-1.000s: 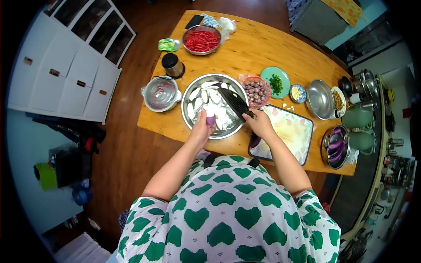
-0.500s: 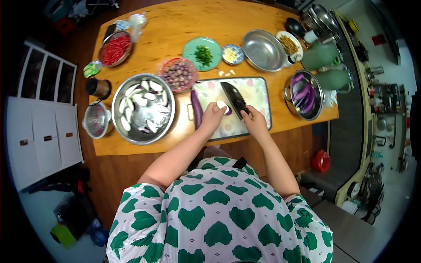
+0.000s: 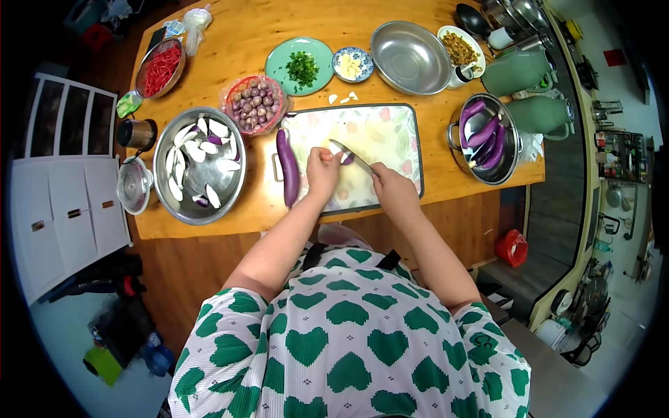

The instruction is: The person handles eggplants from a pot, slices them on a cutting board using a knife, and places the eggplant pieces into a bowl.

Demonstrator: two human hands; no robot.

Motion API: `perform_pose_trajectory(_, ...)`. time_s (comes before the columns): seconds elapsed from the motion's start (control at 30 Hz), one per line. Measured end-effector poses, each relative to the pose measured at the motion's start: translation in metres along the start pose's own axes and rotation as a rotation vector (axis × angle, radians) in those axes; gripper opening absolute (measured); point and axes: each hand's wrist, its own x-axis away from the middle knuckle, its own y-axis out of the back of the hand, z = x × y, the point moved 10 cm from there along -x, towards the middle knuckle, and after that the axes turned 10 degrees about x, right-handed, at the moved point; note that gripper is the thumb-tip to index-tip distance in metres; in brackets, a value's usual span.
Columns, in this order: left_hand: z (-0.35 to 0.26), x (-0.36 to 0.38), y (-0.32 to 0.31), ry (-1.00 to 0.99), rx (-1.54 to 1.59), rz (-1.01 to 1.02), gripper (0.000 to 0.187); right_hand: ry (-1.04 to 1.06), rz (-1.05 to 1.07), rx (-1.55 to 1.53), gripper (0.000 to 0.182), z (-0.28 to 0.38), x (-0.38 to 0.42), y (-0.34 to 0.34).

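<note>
The table carried the floral cutting board, with a long whole eggplant along its left edge. Over the board, your right hand gripped the knife at its near end, while your left hand pinched an eggplant piece in its fingers. Probably light, spongy and slick-skinned, the piece was best held clear of the blade; it showed purple skin and white flesh.

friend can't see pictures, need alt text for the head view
A person's left hand holds an eggplant piece over a floral cutting board, the right hand a knife at it. A whole eggplant and metal bowl of cut pieces sit left.
</note>
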Motion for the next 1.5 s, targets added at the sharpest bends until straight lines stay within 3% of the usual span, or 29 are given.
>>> perform_pose_trajectory(0.2, 0.027, -0.005, 0.002, 0.137, 0.297, -0.010, 0.023, 0.150, 0.070, 0.290, 0.016, 0.028, -0.009, -0.010)
perform_pose_trajectory(0.5, 0.021, -0.002, 0.001, 0.255, 0.286, 0.002, 0.024, 0.219, 0.122, 0.348, 0.016, 0.039, -0.042, -0.011)
perform_pose_trajectory(0.73, 0.006, 0.002, 0.005, 0.161, 0.420, -0.021, 0.023, 0.146, 0.073, 0.132, 0.016, -0.001, -0.054, -0.054)
perform_pose_trajectory(0.83, -0.013, 0.012, 0.011, 0.135, 0.290, 0.033, 0.024, 0.184, -0.013, 0.065, 0.019, -0.005, -0.052, -0.049)
perform_pose_trajectory(1.03, -0.011, 0.016, 0.005, -0.168, -0.031, 0.192, 0.019, 0.086, 0.014, -0.030, 0.020, -0.016, -0.046, -0.034)
perform_pose_trajectory(1.23, -0.026, 0.028, 0.020, -0.041, 0.001, 0.083, 0.011, 0.138, 0.015, 0.037, 0.019, 0.005, -0.016, -0.002)
perform_pose_trajectory(1.5, -0.017, 0.030, 0.022, -0.061, 0.031, -0.004, 0.012, 0.220, 0.051, 0.204, 0.014, 0.016, 0.001, -0.002)
